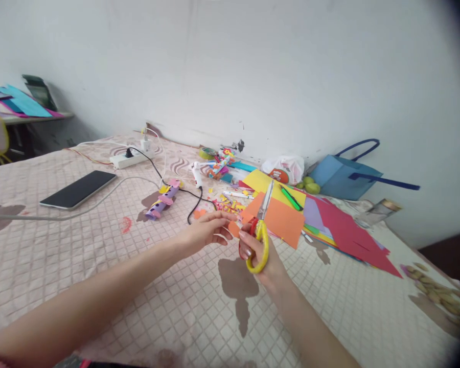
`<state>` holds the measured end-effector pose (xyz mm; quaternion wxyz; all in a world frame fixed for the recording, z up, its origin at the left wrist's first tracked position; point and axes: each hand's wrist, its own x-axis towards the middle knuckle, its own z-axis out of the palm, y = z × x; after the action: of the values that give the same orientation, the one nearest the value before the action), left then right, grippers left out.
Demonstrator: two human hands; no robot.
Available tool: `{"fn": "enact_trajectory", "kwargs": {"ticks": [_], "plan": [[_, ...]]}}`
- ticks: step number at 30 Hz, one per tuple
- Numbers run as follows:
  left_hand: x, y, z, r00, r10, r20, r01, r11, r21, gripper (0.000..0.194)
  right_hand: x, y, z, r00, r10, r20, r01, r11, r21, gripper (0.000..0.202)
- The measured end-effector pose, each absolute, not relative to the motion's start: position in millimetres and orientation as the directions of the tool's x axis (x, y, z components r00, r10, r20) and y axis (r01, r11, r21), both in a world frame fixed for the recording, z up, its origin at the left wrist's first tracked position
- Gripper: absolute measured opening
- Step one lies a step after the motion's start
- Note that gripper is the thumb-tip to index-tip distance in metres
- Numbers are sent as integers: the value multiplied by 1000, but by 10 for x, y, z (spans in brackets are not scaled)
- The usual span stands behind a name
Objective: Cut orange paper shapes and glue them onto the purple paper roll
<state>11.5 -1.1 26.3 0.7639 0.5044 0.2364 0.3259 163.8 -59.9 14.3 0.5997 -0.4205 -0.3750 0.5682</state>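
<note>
Scissors [261,244] with red and yellow handles are in my right hand [257,250], whose fingers wrap round the handles. Their blades look closed and point away over an orange sheet [287,225]. Just left of them is my left hand [214,228], palm down with its fingers bent. A small orange paper piece [234,229] lies between the hands, by my left fingertips; whether my fingers grip it cannot be made out. Paper scraps [230,205] in pink and yellow are scattered just beyond my left hand.
A phone [78,189], a power strip [128,160], a decorated purple roll [163,200] and a white glue gun [197,175] with a black cord are at the left and centre. Red sheets [348,230], a green cutter [291,198] and a blue bag [341,176] are at the right.
</note>
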Motion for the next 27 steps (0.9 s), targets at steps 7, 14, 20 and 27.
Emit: {"fn": "enact_trajectory", "kwargs": {"ticks": [7, 14, 20, 27], "plan": [[78, -6, 299, 725, 687, 53, -235, 175, 956, 16, 1605, -569, 137, -76, 990, -116, -479, -138, -867, 28], [73, 22, 328, 673, 739, 6, -97, 80, 992, 24, 1635, -597, 168, 69, 996, -50, -325, -24, -945, 23], [103, -7, 296, 642, 766, -21, 9, 20, 1000, 28, 1618, -611, 132, 149, 989, 16, -230, 50, -972, 25], [82, 34, 305, 582, 810, -69, -85, 145, 986, 28, 1618, -641, 171, 79, 997, 17, -95, 24, -995, 28]]}}
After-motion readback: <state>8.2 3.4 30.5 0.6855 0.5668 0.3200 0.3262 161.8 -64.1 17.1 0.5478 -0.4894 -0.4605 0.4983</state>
